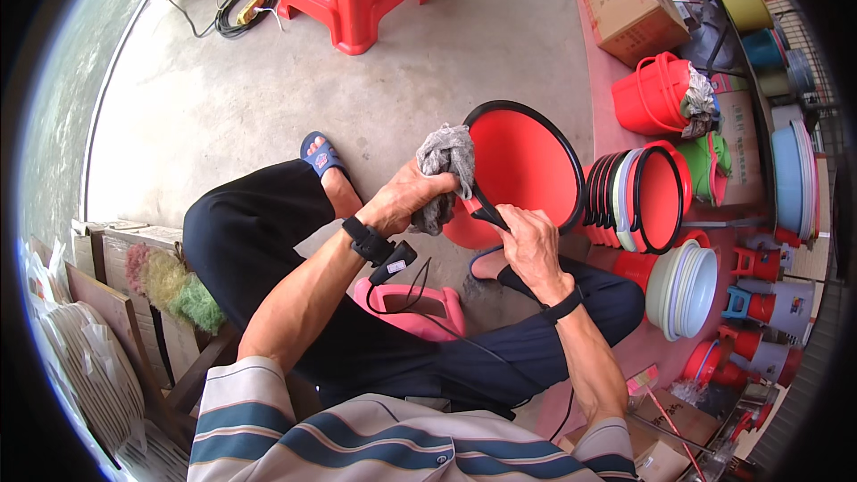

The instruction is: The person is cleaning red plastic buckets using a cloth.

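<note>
My left hand [410, 193] holds a crumpled grey cloth [447, 150] against the near left side of a red plastic tub [525, 161]. The tub has a black rim and tilts so that its wide mouth faces up. My right hand [532, 244] grips the black handle or rim part at the tub's near edge, with the fingers curled over it. Part of the tub's outer wall shows below the rim. Between my legs is a pink plastic stool [435, 308], partly hidden by my arm and a black cable.
Stacked black-rimmed tubs [659, 201] and pale basins [683, 291] lie close on the right, with a red bucket [646, 97] and a cardboard box [629, 3] beyond. A tall red stool [353, 0] and a coiled cable [234, 23] are ahead. Mesh scrubbers [171, 284] hang at left.
</note>
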The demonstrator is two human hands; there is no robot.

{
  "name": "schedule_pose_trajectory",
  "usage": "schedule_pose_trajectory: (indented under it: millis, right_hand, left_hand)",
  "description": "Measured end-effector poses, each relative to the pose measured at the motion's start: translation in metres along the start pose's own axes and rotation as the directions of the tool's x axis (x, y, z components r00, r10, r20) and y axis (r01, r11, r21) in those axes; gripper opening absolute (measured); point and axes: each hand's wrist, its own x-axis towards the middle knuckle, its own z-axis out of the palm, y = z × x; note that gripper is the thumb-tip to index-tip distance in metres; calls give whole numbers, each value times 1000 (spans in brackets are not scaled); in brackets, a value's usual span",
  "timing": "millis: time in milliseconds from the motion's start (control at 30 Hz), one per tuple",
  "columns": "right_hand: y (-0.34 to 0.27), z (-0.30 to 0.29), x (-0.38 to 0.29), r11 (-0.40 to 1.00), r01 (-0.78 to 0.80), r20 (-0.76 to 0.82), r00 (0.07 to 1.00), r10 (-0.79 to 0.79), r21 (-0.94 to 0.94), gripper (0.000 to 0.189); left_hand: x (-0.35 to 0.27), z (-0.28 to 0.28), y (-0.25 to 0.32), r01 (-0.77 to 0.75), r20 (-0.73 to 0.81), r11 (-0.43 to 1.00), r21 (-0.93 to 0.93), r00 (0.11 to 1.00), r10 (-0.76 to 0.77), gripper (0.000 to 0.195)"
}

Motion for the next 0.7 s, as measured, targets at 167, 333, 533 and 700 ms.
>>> schedule_pose_trajectory:
  millis: [167, 333, 533, 700]
  right_hand:
    - [-3, 1, -4, 999, 48, 17, 999, -48, -10, 40]
    - [1, 5, -11, 999, -29, 14, 999, 29, 13, 35]
    - [-6, 5, -3, 992, -113, -1, 994, 113, 64, 25]
    - [4, 8, -5, 989, -144, 12, 990, 144, 23, 26]
  left_hand:
    - [0, 3, -5, 4, -95, 997, -71, 995, -11, 19]
    - [4, 4, -7, 84, -189, 993, -86, 977, -99, 28]
    - [14, -34, -10, 198, -37, 902, -384, 973, -230, 33]
    - [1, -18, 3, 147, 53, 983, -114, 989, -142, 33]
